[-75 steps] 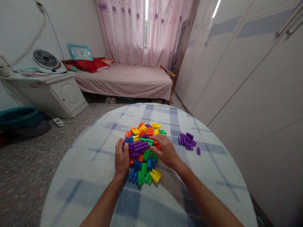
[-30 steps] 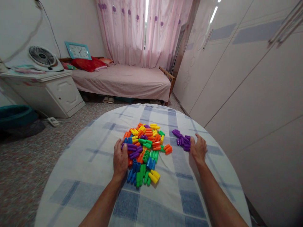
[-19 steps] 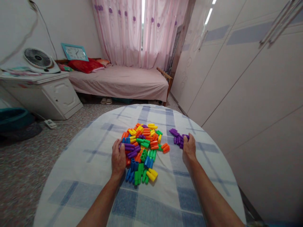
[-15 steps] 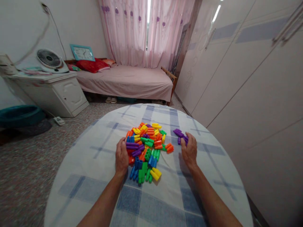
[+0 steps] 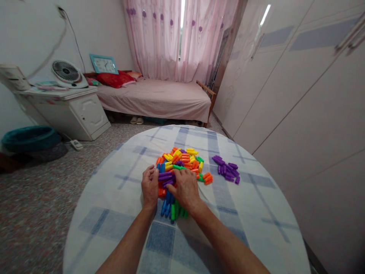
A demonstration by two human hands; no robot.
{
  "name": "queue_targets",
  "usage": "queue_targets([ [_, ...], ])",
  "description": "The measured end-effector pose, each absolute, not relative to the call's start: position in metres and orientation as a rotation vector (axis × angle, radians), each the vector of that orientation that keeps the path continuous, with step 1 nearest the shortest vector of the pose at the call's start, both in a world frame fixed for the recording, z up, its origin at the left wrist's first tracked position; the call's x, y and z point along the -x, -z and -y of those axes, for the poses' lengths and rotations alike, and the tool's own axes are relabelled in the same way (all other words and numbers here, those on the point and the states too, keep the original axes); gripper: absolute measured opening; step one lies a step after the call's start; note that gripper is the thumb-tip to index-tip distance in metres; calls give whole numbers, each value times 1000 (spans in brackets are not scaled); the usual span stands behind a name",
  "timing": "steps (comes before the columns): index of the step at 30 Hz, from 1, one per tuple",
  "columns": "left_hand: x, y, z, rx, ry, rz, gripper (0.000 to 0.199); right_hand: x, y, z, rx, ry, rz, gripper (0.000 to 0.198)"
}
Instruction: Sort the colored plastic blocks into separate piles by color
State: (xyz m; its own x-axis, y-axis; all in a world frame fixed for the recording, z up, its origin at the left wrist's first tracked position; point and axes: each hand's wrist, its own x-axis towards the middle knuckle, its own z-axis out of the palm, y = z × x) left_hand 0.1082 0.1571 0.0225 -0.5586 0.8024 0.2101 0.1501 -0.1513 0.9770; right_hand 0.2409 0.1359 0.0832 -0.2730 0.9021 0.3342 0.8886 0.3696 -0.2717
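Note:
A heap of plastic toy blocks (image 5: pixel 185 156), shaped like short joined tubes, lies on the table in orange, yellow, green, blue and purple. My left hand (image 5: pixel 150 187) rests at the heap's left edge, its fingers loosely curved and apart, touching the ends of the purple blocks. Over the heap's middle, my right hand (image 5: pixel 186 189) has thumb and fingers about a purple toy block (image 5: pixel 169 183); its fingertips are partly hidden. Blue blocks (image 5: pixel 166 207) and green blocks (image 5: pixel 175 210) stick out below that hand. To the right lies a separate group of purple blocks (image 5: pixel 228 170).
A blue-and-white checked cloth (image 5: pixel 114 228) covers the round table. Beyond stand a bed (image 5: pixel 159 97) and a white cabinet (image 5: pixel 85 114) with a fan (image 5: pixel 68 72) on top. Wardrobe doors (image 5: pixel 308 125) line the right side; a teal basin (image 5: pixel 31 137) is at left.
My right hand has let go of purple blocks in the right-hand group and moved left onto the heap. My left hand stays at the heap's left edge. The view has shifted slightly.

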Motion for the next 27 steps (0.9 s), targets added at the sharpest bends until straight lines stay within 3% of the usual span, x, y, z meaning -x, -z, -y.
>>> queue_targets([
  [15, -105, -13, -159, -1380, -1646, -1652, 30, -250, -75, -139, 1491, -279, 2134, 37],
  [22, -107, -16, -158, -1382, -1634, -1679, 29, -272, -87, -140, 1393, -477, 1976, 10],
  [27, -107, -17, -158, -1407, -1622, -1693, 28, -280, -86, -141, 1279, -428, 2071, 22],
])
